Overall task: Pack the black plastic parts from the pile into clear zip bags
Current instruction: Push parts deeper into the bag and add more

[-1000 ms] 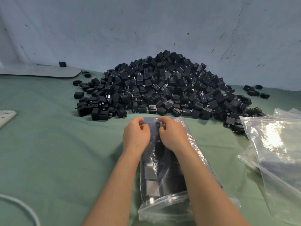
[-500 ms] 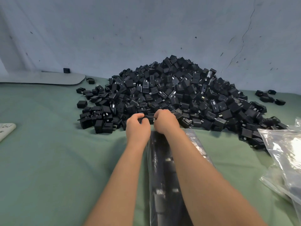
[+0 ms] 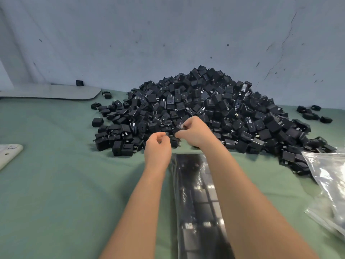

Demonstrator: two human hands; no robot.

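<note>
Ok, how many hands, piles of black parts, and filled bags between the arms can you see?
Hands: 2, left hand and right hand, which pinches a black part
Piles of black parts: 1
Filled bags between the arms: 1
Total: 4

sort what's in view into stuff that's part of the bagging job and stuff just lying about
Job:
heaped pile of black plastic parts
filled clear plastic zip bag between the forearms
loose clear zip bags at right

Lying about:
flat white board, back left
white rectangular plate, left edge
small black square against the wall
</note>
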